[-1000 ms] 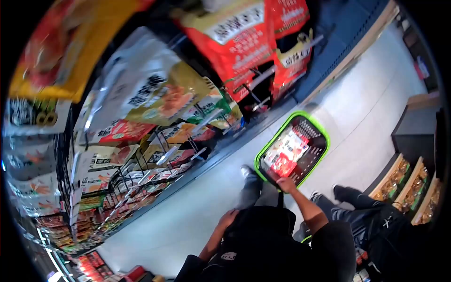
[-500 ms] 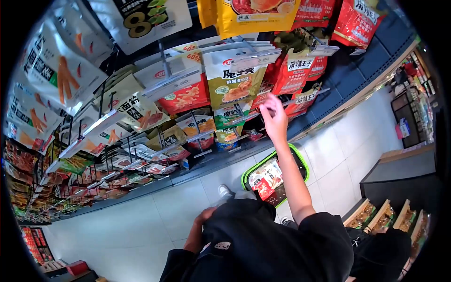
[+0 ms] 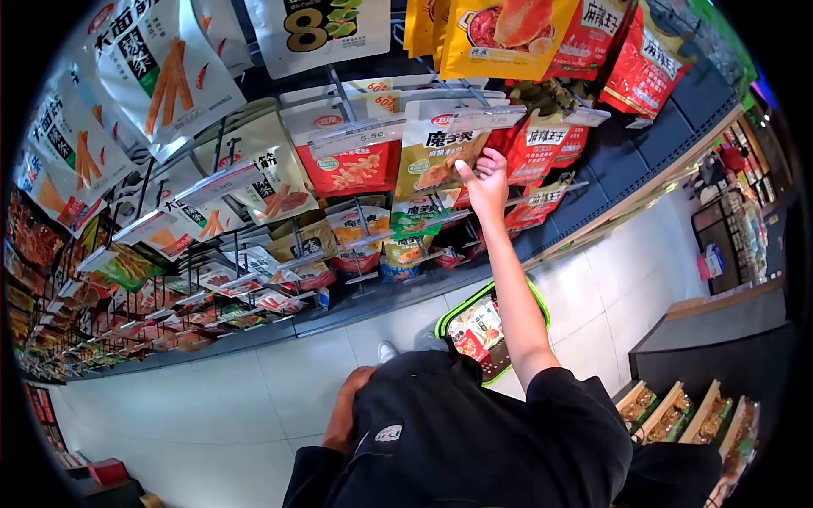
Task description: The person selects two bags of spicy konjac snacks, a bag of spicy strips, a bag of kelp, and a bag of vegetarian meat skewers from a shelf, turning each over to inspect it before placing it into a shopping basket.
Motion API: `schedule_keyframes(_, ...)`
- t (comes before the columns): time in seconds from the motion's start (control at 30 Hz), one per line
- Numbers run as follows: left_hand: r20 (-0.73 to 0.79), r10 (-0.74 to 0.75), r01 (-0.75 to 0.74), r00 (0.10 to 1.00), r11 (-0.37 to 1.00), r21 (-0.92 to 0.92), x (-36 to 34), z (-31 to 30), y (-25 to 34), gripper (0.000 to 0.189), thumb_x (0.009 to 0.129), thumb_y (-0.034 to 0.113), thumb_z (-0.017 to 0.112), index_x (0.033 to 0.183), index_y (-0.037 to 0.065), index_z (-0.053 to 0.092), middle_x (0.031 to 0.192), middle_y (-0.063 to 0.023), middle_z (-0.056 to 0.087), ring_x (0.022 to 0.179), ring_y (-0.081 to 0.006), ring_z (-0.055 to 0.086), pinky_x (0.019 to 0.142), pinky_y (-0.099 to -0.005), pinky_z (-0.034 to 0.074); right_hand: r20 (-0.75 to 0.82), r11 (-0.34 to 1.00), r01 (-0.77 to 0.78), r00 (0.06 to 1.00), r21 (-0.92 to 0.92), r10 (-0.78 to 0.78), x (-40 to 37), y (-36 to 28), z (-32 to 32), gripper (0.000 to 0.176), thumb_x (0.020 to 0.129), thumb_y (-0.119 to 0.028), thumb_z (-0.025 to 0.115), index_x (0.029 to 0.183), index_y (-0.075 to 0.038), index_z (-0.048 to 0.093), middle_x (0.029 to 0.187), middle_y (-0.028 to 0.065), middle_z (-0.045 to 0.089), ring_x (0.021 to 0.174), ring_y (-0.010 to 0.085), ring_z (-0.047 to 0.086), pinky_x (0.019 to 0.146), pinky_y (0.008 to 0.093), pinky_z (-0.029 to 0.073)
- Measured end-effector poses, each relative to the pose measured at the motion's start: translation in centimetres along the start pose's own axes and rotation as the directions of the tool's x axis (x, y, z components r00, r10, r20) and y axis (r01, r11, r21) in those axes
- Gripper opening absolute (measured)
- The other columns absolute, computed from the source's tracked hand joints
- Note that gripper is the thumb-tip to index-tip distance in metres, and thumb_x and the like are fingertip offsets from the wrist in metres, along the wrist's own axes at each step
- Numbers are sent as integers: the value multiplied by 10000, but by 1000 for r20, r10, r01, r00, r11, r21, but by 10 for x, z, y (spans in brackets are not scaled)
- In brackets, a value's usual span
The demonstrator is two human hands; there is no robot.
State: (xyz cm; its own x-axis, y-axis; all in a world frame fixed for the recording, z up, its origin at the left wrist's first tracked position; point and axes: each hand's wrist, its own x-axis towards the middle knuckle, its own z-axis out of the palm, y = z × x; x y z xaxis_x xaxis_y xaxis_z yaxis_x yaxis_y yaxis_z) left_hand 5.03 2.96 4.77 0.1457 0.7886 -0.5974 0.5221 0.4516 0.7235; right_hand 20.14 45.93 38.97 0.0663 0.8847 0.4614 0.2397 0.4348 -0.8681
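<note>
A gold and white snack bag with dark lettering hangs from a shelf hook at the middle of the rack. My right hand is at its lower right edge, thumb on the front and fingers curled at the side, pinching that edge. The fingertips are partly hidden. Below the bag hangs a green one, and red bags are on the right. My left hand is low beside my dark clothing, away from the rack; its fingers are mostly hidden.
A black basket with a bright green rim stands on the tiled floor under my right arm, with packets inside. Metal hooks and price tags jut from the rack. Wooden-edged bins are at lower right, near a dark-clothed leg.
My right hand has moved up and slightly left from just below the gold bag to its lower right edge. The view has shifted a little; my left hand stays low.
</note>
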Motion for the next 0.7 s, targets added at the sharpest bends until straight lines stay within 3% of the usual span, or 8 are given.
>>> schedule_keyframes(0.13, -103, -65, 49, 993, 987, -154, 13, 19, -30, 415, 868, 359, 475, 1109, 49, 608, 1175, -134, 578, 1094, -249, 524, 957, -309, 375, 23, 998, -61, 998, -26, 62, 1, 19, 0, 507, 678, -287, 784, 1008, -3, 524, 858, 90, 596, 752, 145, 566, 691, 275, 471)
schedule_keyframes(0.3, -142, -128, 85, 982, 958, -273, 1, 19, -25, 435, 858, 384, 494, 1086, 36, 617, 1099, -132, 619, 1030, -233, 563, 909, -304, 410, 118, 975, -124, 988, 185, 103, -7, 13, -5, 340, 740, -207, 748, 919, -4, 544, 798, 38, 609, 706, 89, 561, 664, 232, 464)
schedule_keyframes(0.5, -124, -81, 57, 989, 981, -187, -4, 22, -43, 419, 870, 367, 474, 1080, 34, 616, 1123, -139, 606, 1051, -240, 553, 932, -310, 395, 270, 923, -176, 959, 341, 83, -17, 10, -11, 311, 765, -173, 726, 948, 27, 573, 868, 42, 638, 777, 70, 569, 679, 225, 452)
schedule_keyframes(0.6, -106, 36, -38, 994, 999, -17, -9, 18, -48, 414, 892, 357, 442, 1095, 35, 606, 1150, -148, 590, 1077, -259, 540, 957, -319, 378, 302, 940, -205, 946, 274, 118, -23, 8, -17, 299, 765, -166, 721, 955, 38, 614, 887, 49, 656, 764, 74, 576, 682, 228, 453)
schedule_keyframes(0.7, -109, 5, -10, 994, 999, -49, -12, 17, -50, 377, 872, 309, 445, 1074, 38, 612, 1150, -163, 583, 1086, -293, 531, 963, -343, 375, 310, 930, -242, 938, 277, 152, -29, -5, -23, 254, 766, -149, 715, 927, 33, 639, 856, 41, 659, 736, 72, 575, 677, 234, 458)
